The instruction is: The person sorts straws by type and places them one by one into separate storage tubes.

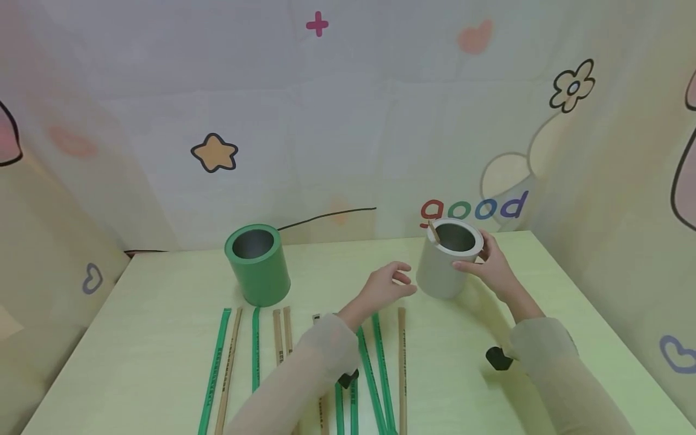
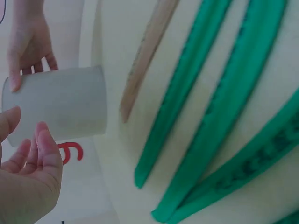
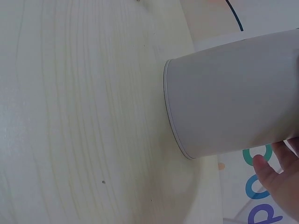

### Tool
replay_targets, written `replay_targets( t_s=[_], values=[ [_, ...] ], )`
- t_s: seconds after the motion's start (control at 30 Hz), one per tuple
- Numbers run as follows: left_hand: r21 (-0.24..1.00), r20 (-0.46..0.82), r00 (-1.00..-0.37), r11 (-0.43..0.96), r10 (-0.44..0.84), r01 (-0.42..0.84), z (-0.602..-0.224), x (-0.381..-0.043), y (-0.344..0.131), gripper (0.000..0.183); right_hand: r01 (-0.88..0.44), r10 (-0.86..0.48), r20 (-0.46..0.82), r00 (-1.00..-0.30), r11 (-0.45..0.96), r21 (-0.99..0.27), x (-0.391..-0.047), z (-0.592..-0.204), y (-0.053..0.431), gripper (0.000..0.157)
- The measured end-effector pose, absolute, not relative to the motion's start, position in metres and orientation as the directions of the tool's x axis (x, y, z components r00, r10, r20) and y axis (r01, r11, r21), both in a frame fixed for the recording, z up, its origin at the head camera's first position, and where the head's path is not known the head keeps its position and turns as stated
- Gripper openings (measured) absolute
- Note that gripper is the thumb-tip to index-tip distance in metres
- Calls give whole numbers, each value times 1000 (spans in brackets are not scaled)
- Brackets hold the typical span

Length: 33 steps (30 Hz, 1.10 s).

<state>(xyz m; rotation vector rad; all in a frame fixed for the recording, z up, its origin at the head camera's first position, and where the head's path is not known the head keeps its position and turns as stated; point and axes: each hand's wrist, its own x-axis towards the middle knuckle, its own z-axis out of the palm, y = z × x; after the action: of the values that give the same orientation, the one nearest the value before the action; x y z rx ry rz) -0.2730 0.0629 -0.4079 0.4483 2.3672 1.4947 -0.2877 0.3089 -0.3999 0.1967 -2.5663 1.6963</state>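
The right hand (image 1: 495,267) holds the white cylindrical holder (image 1: 441,275) by its upper right side, thumb on the near face and fingers reaching round the far side, spread only as wide as the wall's curve needs. The left hand (image 1: 383,285) has nothing in it; its fingers are loosely bent, just left of the holder and apart from it. The holder stands upright at the far right of the table (image 1: 136,332), with a brown stick (image 1: 434,233) leaning on the left of its rim.

The holder looks stiff, thick-rimmed and smooth, probably light enough for one hand but inclined to slip under a fingertip hold. A wrap round the upper body should steady it and leave the mouth free.

A matching green holder (image 1: 264,279) stands far left. Nearer, green printed sticks (image 1: 215,365) and brown printed sticks (image 1: 402,365) lie lengthwise in a loose row. They look slim, light and possibly a little bendy; a pinch near mid-length would likely balance best, and a hard squeeze could crease them.
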Motion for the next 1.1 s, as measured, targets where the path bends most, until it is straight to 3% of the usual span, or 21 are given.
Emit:
replay_targets(
  t_s=[0.43,0.77,1.1],
  values=[
    [910,-187,-820,409,541,63,-443,-245,55,32,-134,-80,112,-991,387,-912,-287,-398,308,87],
    [841,-163,-847,521,506,149,-459,-231,51,18,-136,-84,112,-990,385,-913,-289,-401,309,88],
    [814,-161,-870,561,466,150,-464,-227,55,19,-129,-81,106,-991,389,-912,-288,-399,308,88]
  ],
)
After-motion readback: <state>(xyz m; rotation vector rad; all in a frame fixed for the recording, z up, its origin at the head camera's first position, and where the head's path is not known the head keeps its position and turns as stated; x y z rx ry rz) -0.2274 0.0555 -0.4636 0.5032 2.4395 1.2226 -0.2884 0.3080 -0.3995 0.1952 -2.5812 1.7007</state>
